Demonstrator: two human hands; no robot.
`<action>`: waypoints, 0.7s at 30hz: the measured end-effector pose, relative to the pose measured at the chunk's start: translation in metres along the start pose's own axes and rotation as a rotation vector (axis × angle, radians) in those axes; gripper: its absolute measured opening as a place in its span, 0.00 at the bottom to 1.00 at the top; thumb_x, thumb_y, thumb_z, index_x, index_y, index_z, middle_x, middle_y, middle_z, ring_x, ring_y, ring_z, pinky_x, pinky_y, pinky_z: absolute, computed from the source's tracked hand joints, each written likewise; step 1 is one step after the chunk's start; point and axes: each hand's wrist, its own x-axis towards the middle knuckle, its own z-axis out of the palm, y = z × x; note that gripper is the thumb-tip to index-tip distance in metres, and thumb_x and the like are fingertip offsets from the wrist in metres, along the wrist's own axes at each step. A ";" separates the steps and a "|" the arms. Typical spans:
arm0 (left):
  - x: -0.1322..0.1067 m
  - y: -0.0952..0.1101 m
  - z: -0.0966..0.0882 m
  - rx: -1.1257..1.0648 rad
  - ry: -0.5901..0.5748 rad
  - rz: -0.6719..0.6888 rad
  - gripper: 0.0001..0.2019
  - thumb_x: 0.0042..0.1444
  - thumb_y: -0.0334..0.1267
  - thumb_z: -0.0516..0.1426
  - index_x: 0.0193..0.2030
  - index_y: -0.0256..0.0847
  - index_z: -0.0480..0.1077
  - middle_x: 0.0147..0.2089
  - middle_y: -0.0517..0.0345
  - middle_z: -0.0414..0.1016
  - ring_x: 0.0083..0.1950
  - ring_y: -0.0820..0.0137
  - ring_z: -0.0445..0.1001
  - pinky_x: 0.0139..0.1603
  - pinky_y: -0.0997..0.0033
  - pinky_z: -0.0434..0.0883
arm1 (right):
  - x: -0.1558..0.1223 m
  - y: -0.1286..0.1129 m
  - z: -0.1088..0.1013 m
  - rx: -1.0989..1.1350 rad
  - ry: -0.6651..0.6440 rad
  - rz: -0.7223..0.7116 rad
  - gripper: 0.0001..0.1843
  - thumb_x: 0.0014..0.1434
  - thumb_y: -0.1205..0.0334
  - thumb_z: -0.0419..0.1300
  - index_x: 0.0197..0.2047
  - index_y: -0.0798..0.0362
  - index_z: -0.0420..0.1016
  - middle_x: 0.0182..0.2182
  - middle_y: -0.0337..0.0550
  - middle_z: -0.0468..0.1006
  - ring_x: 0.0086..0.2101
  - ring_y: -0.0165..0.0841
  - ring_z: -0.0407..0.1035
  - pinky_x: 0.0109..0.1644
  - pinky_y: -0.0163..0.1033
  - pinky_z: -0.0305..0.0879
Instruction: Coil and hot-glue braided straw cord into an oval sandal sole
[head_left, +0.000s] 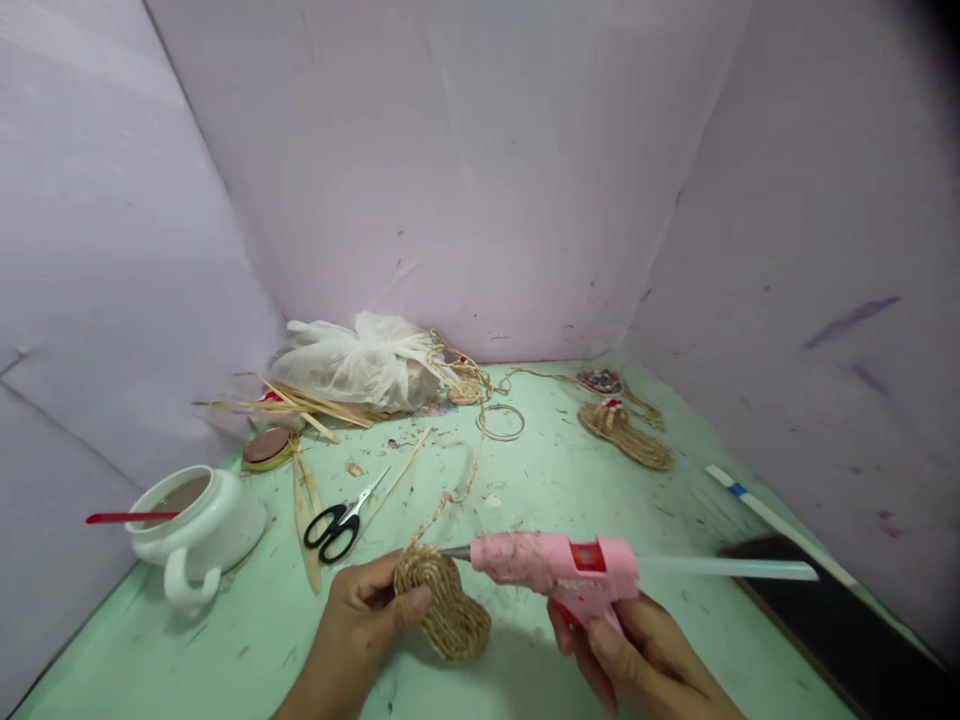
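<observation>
My left hand (367, 620) pinches a small sole-shaped piece of coiled straw rope (450, 610) between thumb and fingers, near its upper left end. From that end a loose strand of the rope (471, 480) runs back across the table. My right hand (622, 650) is closed around the handle of a pink hot glue gun (525, 562). The gun lies level, and its metal nozzle meets or nearly meets the top edge of the coil; I cannot tell whether they touch. A long clear glue stick (727, 568) sticks out of its back.
Left: a white pot (217, 515) with a red stick, black-handled scissors (337, 525), a round brown-topped tin (268, 448). Back: a white plastic bag (360, 365), straw strips (330, 405), a metal ring (501, 423). Right: a straw slipper (626, 437), a dark board (825, 620). Walls enclose the table.
</observation>
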 end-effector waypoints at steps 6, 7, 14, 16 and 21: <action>0.000 0.003 0.003 -0.103 0.044 -0.079 0.12 0.41 0.41 0.66 0.31 0.35 0.79 0.25 0.55 0.75 0.31 0.68 0.70 0.33 0.73 0.67 | 0.001 0.000 -0.002 -0.029 -0.023 -0.009 0.28 0.58 0.37 0.45 0.31 0.54 0.69 0.19 0.37 0.62 0.23 0.31 0.56 0.30 0.39 0.51; -0.001 0.003 0.003 -0.119 0.051 -0.091 0.12 0.40 0.41 0.66 0.31 0.35 0.79 0.24 0.55 0.75 0.30 0.68 0.70 0.33 0.73 0.67 | 0.001 0.000 -0.002 -0.031 -0.023 -0.009 0.28 0.58 0.37 0.45 0.31 0.55 0.69 0.20 0.37 0.61 0.23 0.31 0.56 0.30 0.39 0.51; 0.002 0.002 0.000 -0.120 0.074 -0.121 0.12 0.39 0.42 0.67 0.28 0.36 0.78 0.18 0.63 0.65 0.19 0.81 0.55 0.20 0.81 0.57 | 0.002 0.009 -0.003 -0.048 0.010 0.006 0.27 0.58 0.39 0.46 0.31 0.55 0.70 0.21 0.38 0.62 0.24 0.31 0.57 0.31 0.39 0.53; 0.002 0.000 -0.002 -0.126 0.066 -0.122 0.12 0.38 0.43 0.67 0.27 0.35 0.78 0.17 0.64 0.64 0.18 0.84 0.48 0.17 0.82 0.52 | 0.002 0.011 -0.003 -0.046 0.008 0.001 0.26 0.59 0.40 0.46 0.32 0.55 0.70 0.21 0.38 0.62 0.24 0.31 0.57 0.31 0.39 0.53; 0.003 -0.001 -0.004 -0.116 0.078 -0.125 0.14 0.38 0.45 0.67 0.26 0.34 0.77 0.17 0.64 0.62 0.18 0.85 0.41 0.15 0.81 0.41 | 0.002 0.012 -0.003 -0.048 0.000 -0.019 0.25 0.59 0.41 0.46 0.31 0.55 0.70 0.21 0.37 0.62 0.24 0.31 0.58 0.31 0.39 0.54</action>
